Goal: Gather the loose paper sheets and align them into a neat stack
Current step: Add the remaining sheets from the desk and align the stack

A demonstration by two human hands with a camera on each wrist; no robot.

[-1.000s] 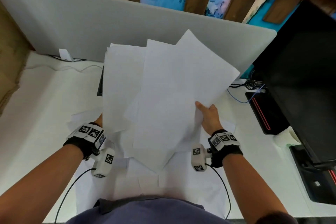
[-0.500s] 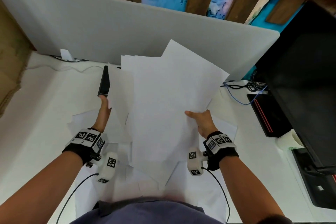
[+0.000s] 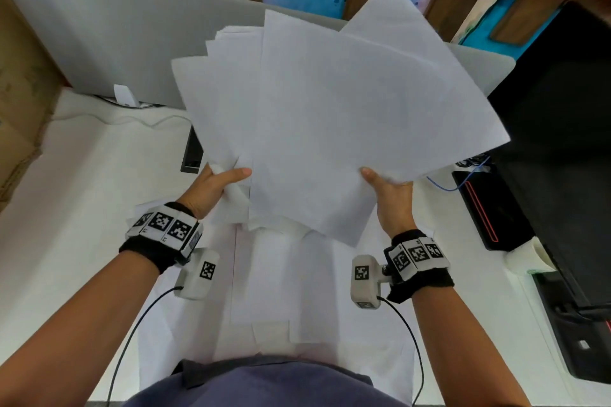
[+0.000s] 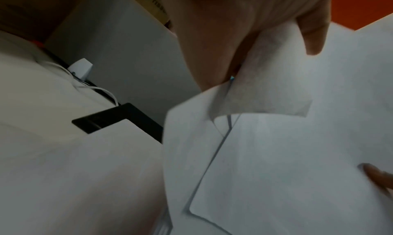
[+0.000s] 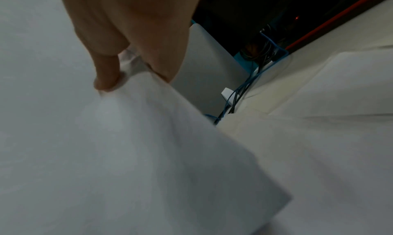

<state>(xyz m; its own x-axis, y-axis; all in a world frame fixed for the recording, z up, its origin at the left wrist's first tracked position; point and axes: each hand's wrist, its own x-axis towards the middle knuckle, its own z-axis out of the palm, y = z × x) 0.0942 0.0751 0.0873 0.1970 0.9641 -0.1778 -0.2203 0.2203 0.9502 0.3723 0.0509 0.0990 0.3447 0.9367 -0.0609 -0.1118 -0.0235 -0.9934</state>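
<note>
A fanned bundle of loose white paper sheets [image 3: 330,116] is held up above the white tabletop [image 3: 82,208], gripped between both hands. At least five separate sheet edges show at its far left corner, with two larger sheets skewed on top; the exact count cannot be told. More white sheets [image 3: 297,291] lie flat on the table beneath and between the wrists, their number also unclear.

The left hand [image 3: 215,188] pinches the bundle's lower left edge, thumb laid across the front and fingers curled behind; the left wrist view shows a sheet corner folded over beside the thumb [image 4: 312,28]. The right hand [image 3: 390,195] pinches the lower right edge, thumb on the front, fingers under the paper.

One black rectangular device [image 3: 191,152] lies on the table just beyond the left hand. One grey partition panel [image 3: 115,43] stands beyond the bundle. One black monitor [image 3: 562,142] stands to the right of the right hand, with a blue cable [image 3: 456,185] near it.
</note>
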